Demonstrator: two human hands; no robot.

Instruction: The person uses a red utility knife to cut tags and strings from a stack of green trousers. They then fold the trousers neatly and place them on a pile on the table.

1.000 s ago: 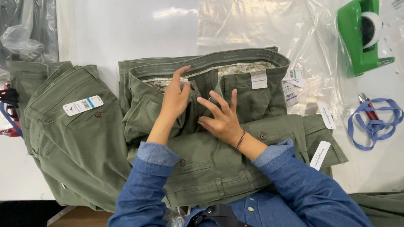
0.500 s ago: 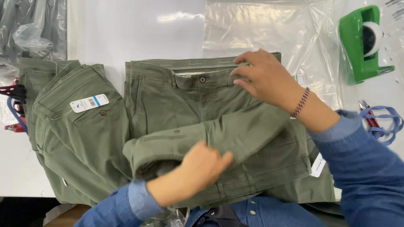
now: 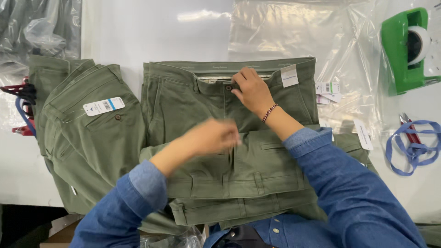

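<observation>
A pair of olive green trousers (image 3: pixel 183 105) lies folded in the middle of the white table, waistband toward the far side. My right hand (image 3: pixel 252 92) rests on the waistband at the button, fingers pressing the cloth. My left hand (image 3: pixel 213 135) is blurred over the folded-up lower part of the trousers, just below the right hand; I cannot tell whether it grips the fabric. A paper tag (image 3: pixel 289 76) hangs at the waistband to the right of my right hand.
A second pair of green trousers (image 3: pixel 87 138) with a white tag lies at the left. Clear plastic bags (image 3: pixel 294 32) spread at the back right. A green tape dispenser (image 3: pixel 404 50) stands far right; scissors with a blue strap (image 3: pixel 413 142) lie below it.
My right hand slid left along the waistband to the button. My left hand rose from the near edge to the folded part, and the trouser legs now lie flatter.
</observation>
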